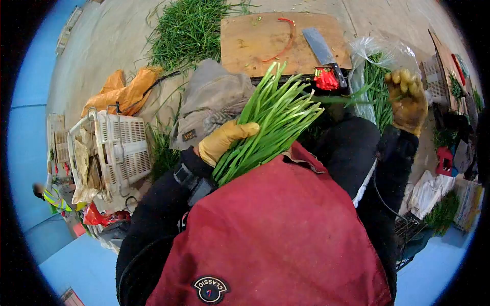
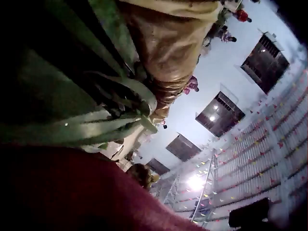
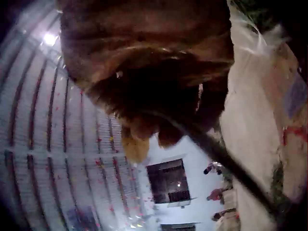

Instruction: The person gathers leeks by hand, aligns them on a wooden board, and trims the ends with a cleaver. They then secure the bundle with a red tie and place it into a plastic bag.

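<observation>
My left hand [image 1: 227, 140], in a yellow work glove, grips a bunch of garlic chives [image 1: 278, 115] above my lap, thumb across the stalks. The pale cut ends point up and to the right. In the left wrist view dark green leaves [image 2: 82, 130] hang beside the glove [image 2: 168, 45]. My right hand [image 1: 407, 102], in a stained yellow glove, is off to the right with its fingers curled. From its shadowed palm a long dark leaf [image 3: 221, 156] trails out in the right wrist view. A green leaf [image 1: 357, 96] reaches toward that hand in the head view.
Ahead lies a wooden board [image 1: 260, 41] with a cleaver [image 1: 319, 46], a red strip [image 1: 286, 43] and red ties [image 1: 325, 79]. A plastic bag of greens [image 1: 375, 86] stands near my right knee. More greens [image 1: 186, 33] and a white crate [image 1: 125, 145] are at left.
</observation>
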Action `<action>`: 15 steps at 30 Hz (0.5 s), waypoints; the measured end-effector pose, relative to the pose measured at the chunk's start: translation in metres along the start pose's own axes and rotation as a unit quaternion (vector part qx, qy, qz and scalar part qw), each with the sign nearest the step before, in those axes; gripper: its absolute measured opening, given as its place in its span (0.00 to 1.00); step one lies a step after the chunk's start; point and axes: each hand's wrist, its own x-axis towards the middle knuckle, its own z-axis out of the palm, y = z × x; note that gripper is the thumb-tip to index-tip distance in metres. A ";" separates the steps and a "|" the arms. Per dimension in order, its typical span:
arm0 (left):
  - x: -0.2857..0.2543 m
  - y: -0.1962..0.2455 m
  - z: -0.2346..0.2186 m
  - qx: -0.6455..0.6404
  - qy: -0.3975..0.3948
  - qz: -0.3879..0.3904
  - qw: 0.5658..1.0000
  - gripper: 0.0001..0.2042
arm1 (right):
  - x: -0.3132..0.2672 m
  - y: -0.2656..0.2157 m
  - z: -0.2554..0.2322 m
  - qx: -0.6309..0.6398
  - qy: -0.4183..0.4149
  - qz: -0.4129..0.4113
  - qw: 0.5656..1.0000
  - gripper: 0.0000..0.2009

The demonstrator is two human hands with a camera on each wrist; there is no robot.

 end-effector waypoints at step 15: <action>-0.001 -0.005 -0.015 -0.070 0.025 -0.056 0.996 0.32 | -0.006 0.127 0.108 0.059 -0.039 0.161 0.984 0.38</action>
